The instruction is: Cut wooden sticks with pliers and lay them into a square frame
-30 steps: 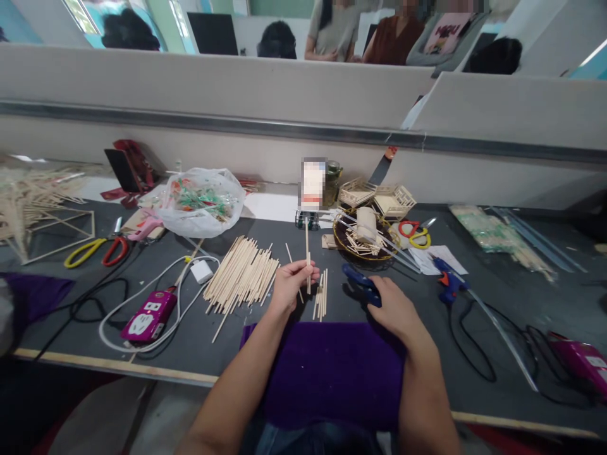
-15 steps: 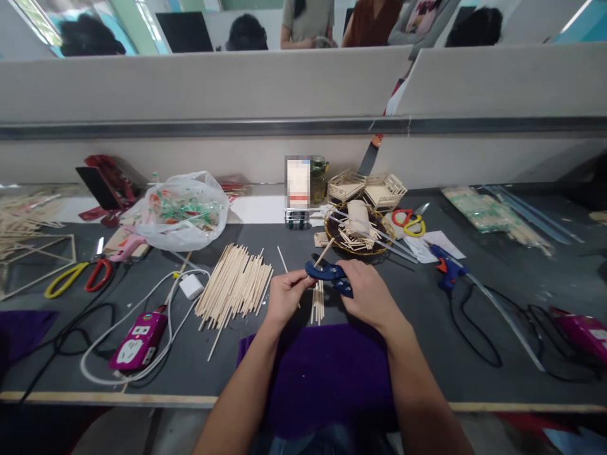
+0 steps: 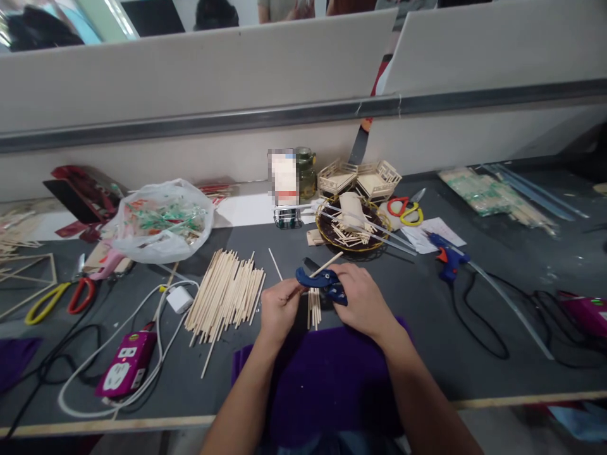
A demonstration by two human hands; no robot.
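Observation:
In the head view, my right hand (image 3: 363,296) is closed around a blue hand cutter (image 3: 315,279), its curved jaw pointing left. A thin wooden stick (image 3: 331,263) slants up to the right out of the jaws. My left hand (image 3: 279,308) pinches at the stick's lower left end, right beside the jaw; its fingertips partly hide that end. Below the cutter, a few short sticks (image 3: 313,311) lie side by side on the table. To the left lies a large pile of wooden sticks (image 3: 225,292), and a purple cloth (image 3: 322,379) is under my forearms.
A yellow-rimmed basket (image 3: 327,239) holds stick pieces. Behind it stand small wooden frames (image 3: 379,180). A plastic bag (image 3: 165,221), a purple power strip (image 3: 127,363) and scissors (image 3: 83,294) are at left. A glue gun (image 3: 446,256) lies at right, a phone (image 3: 284,180) upright at centre.
The camera view has tilted and shifted a little. The stick in the cutter now leans further to the right and lies flatter. Both hands keep their hold.

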